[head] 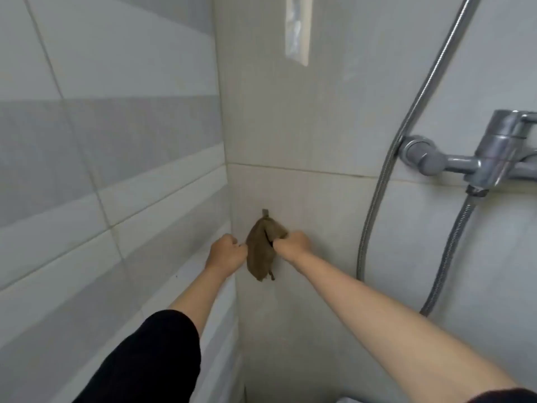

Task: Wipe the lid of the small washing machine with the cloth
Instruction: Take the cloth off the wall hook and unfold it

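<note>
A brownish-olive cloth hangs against the beige tiled wall near the corner, its top at a small hook. My right hand is closed on the cloth's upper right edge. My left hand is a closed fist touching the cloth's left edge; whether it grips the cloth is unclear. Both arms are stretched forward. The washing machine and its lid are not in view, except perhaps a pale corner at the bottom edge.
A chrome shower mixer tap sticks out from the wall at the right, with a metal hose looping down beside my right arm. Grey striped tiles cover the left wall. A white ledge runs below my left arm.
</note>
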A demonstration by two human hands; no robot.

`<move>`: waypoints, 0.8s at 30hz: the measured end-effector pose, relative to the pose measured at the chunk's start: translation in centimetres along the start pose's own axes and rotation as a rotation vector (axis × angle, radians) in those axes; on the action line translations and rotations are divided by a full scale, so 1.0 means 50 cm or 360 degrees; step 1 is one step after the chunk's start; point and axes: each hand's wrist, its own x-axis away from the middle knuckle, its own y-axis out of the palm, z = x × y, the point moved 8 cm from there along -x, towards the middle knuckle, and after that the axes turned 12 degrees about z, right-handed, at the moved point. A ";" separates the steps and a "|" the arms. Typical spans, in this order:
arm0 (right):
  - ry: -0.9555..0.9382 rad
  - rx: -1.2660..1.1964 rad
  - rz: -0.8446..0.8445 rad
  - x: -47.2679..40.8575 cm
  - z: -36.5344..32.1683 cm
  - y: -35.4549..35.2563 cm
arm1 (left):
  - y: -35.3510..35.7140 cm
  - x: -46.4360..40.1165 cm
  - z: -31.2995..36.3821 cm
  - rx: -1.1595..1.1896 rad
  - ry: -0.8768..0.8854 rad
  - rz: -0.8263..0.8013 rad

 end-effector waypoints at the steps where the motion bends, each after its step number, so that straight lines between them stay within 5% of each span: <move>1: 0.0078 -0.0089 0.0028 -0.009 0.011 0.015 | 0.019 -0.007 -0.022 0.0110 -0.0107 -0.0040; 6: 0.0391 -0.0366 0.0161 -0.025 0.053 0.053 | 0.128 -0.025 -0.090 0.0625 -0.0619 -0.0198; 12: 0.0398 -0.0601 0.0301 -0.060 0.060 0.083 | 0.236 -0.035 -0.116 0.1204 -0.1181 -0.0428; 19: 0.0084 -0.0571 0.0414 -0.063 -0.002 0.035 | 0.231 -0.055 -0.119 0.1539 -0.1356 -0.0366; 24: -0.0214 -0.0523 0.0405 -0.064 -0.075 -0.018 | 0.153 -0.069 -0.072 0.1601 -0.1079 -0.0125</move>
